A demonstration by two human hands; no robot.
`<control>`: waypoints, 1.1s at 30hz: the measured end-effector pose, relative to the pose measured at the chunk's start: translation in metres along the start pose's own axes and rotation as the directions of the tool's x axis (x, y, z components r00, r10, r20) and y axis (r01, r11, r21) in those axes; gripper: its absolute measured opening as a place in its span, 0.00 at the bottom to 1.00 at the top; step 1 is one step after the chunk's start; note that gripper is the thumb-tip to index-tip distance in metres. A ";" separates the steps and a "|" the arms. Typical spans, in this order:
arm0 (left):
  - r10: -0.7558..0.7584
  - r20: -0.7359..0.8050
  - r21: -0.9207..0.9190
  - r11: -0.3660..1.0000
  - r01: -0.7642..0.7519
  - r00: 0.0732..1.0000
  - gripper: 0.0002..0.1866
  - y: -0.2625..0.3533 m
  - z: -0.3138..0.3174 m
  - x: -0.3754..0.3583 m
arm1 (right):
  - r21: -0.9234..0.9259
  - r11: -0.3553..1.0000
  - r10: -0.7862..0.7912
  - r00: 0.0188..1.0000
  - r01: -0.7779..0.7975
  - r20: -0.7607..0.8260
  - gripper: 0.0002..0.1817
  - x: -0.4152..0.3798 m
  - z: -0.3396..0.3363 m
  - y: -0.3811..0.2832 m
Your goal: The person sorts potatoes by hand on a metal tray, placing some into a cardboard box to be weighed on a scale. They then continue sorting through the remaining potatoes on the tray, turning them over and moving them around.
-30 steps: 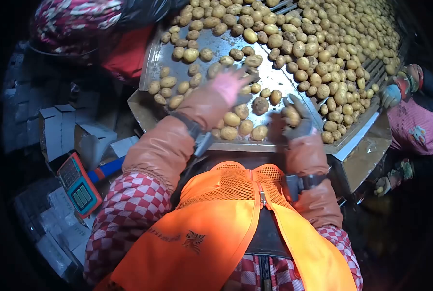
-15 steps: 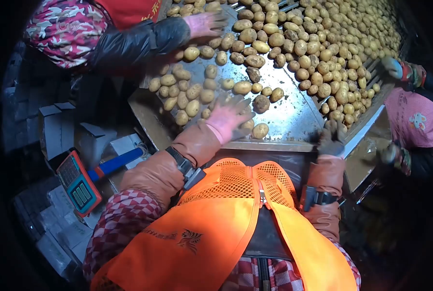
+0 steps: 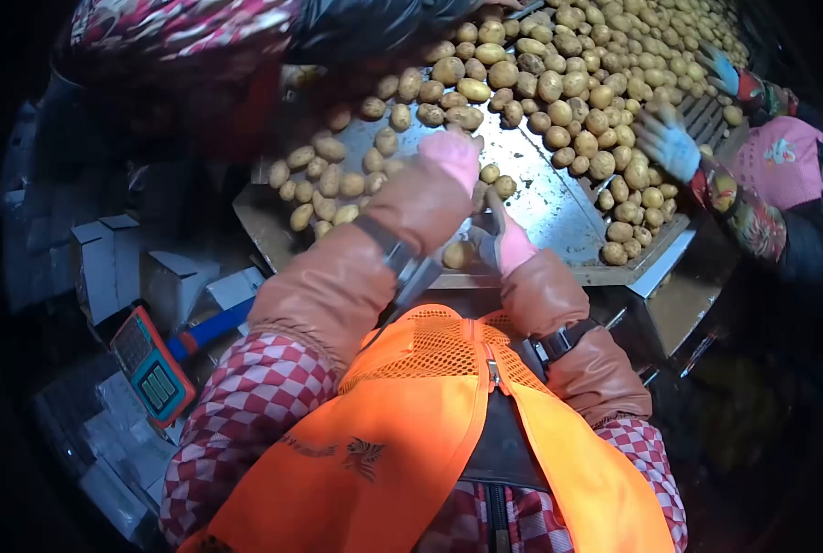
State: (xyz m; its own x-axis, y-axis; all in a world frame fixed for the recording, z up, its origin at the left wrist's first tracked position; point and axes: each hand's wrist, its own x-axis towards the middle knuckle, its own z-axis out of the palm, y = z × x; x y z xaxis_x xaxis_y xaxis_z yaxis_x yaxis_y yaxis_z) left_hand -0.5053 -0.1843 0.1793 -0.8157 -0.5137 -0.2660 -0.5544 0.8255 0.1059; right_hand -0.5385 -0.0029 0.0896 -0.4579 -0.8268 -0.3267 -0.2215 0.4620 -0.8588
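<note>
My left hand (image 3: 452, 152), in a pink and grey glove, reaches over the metal table (image 3: 559, 217) among the potatoes. Its fingers are mostly hidden behind the glove's back, near a dark potato. Close to the table's front edge, my right hand (image 3: 503, 235) is turned inward beside a potato (image 3: 455, 255); its fingers are blurred, and whether they grip anything is unclear. Loose potatoes (image 3: 326, 180) lie left of my left hand. A large heap of potatoes (image 3: 605, 111) covers the table's back and right.
At the upper left a co-worker's dark sleeve (image 3: 365, 28) leans over the table. Another co-worker's blue-gloved hand (image 3: 671, 146) is at the heap's right side. A scale display (image 3: 153, 369) and open cartons (image 3: 107, 267) stand at the left.
My left hand has moved up and slightly right. My right hand has come left from the table's right corner. The upper-left co-worker leans further in; the right co-worker's hands have moved at the heap.
</note>
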 end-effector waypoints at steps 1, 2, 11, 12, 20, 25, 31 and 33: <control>-0.015 0.024 -0.025 1.000 0.016 1.000 0.16 0.001 -0.002 0.009 | 0.116 0.986 0.114 0.992 -0.120 0.053 0.36 0.001 -0.008 -0.006; -0.031 0.047 -0.049 0.998 0.034 0.998 0.16 0.001 -0.007 0.017 | 0.224 0.945 0.217 0.969 -0.239 0.118 0.35 0.002 -0.020 -0.022; -0.057 0.082 -0.261 0.962 0.077 0.995 0.17 -0.031 -0.012 0.011 | 0.833 0.450 0.227 0.943 -0.322 0.242 0.26 -0.019 -0.063 -0.038; -0.075 0.044 -0.285 0.955 0.085 0.996 0.16 -0.033 -0.011 0.008 | 0.782 0.513 0.247 0.933 -0.354 0.260 0.27 -0.018 -0.064 -0.041; -0.017 -0.017 -0.726 0.688 0.000 1.000 0.20 -0.001 -0.027 -0.054 | 0.917 0.332 0.048 0.975 -0.221 0.218 0.22 -0.018 -0.056 -0.065; -0.216 -0.402 -0.533 0.846 -0.035 0.890 0.18 -0.065 -0.015 0.013 | 0.816 0.464 0.234 0.936 -0.344 0.262 0.19 -0.025 -0.061 -0.034; -0.023 -0.254 0.016 0.999 0.028 0.967 0.25 -0.105 0.001 0.078 | 0.985 0.153 0.356 0.934 -0.073 0.014 0.25 -0.116 -0.130 -0.013; 0.011 -0.286 0.063 0.998 0.007 0.958 0.23 -0.075 -0.002 0.052 | 0.982 0.155 0.382 0.923 -0.107 0.041 0.26 -0.147 -0.162 0.013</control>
State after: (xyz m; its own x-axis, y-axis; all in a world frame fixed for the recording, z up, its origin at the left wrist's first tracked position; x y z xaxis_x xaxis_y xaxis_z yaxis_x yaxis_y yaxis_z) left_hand -0.5067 -0.2733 0.1597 -0.8348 -0.5501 0.0208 -0.5490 0.8347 0.0438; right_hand -0.6139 0.1764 0.1906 -0.4724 -0.5999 -0.6457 0.8603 -0.1547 -0.4857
